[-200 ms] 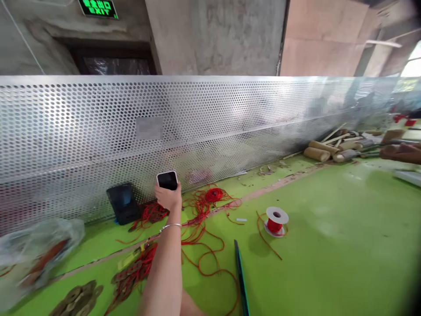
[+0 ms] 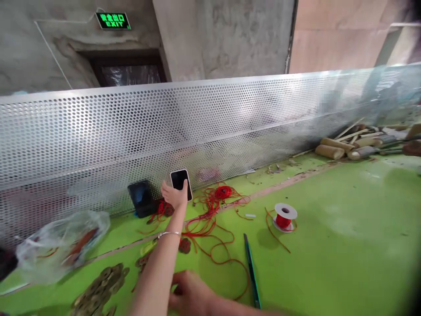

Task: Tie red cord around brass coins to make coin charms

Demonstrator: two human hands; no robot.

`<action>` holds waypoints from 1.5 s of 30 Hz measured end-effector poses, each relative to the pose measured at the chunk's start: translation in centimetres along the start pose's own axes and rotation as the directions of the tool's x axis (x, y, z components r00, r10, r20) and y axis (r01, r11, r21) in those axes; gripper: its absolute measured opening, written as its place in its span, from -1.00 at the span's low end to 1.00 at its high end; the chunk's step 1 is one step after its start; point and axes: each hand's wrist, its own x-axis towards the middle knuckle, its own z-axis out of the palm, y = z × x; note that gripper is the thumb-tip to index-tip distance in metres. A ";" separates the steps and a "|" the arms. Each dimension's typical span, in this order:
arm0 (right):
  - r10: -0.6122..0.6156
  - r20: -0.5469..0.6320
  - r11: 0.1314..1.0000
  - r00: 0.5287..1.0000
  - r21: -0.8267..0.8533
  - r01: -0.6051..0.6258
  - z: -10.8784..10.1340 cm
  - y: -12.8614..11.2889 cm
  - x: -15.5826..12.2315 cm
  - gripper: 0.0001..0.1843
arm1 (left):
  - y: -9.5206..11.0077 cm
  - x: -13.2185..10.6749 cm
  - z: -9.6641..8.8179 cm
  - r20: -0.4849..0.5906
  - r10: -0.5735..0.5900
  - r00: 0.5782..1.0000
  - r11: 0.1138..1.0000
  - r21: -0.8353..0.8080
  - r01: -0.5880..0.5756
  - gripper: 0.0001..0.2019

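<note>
My left hand reaches far forward, a thin bracelet on its wrist, and is closed on a phone with a dark screen. It holds the phone upright against the perforated metal panel. A second dark phone leans on the panel just to the left. My right hand lies low at the bottom edge on the green table, beside loose red cord. Its fingers are blurred.
A white spool of red cord stands to the right. A long green tool lies near my right hand. Heaps of old coins and a plastic bag sit at the left. Wooden rolls are piled at the far right.
My left hand has tilted the phone and shifted its grip, thumb now on the phone's edge. My right hand has come into view at the bottom. The view has dropped slightly.
</note>
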 end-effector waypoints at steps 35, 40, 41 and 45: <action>0.287 0.023 0.595 0.958 0.779 -0.198 -1.7 -0.2 -1.8 -0.58 | -13.1 -15.3 -18.2 0.731 0.123 0.671 0.932 -0.317 0.175 -0.55; 0.276 0.033 0.589 0.961 0.784 -0.197 -1.8 -0.1 -2.0 -0.58 | -12.7 -15.6 -18.4 0.739 0.143 0.658 0.931 -0.327 0.165 -0.58; 0.277 0.032 0.589 0.960 0.784 -0.196 -1.8 -0.1 -2.1 -0.58 | -12.7 -15.6 -18.4 0.739 0.145 0.658 0.929 -0.330 0.166 -0.59; 0.295 0.047 0.554 0.954 0.805 -0.211 -1.9 0.1 -2.0 -0.61 | -12.6 -15.8 -18.4 0.737 0.157 0.658 0.897 -0.385 0.217 -0.58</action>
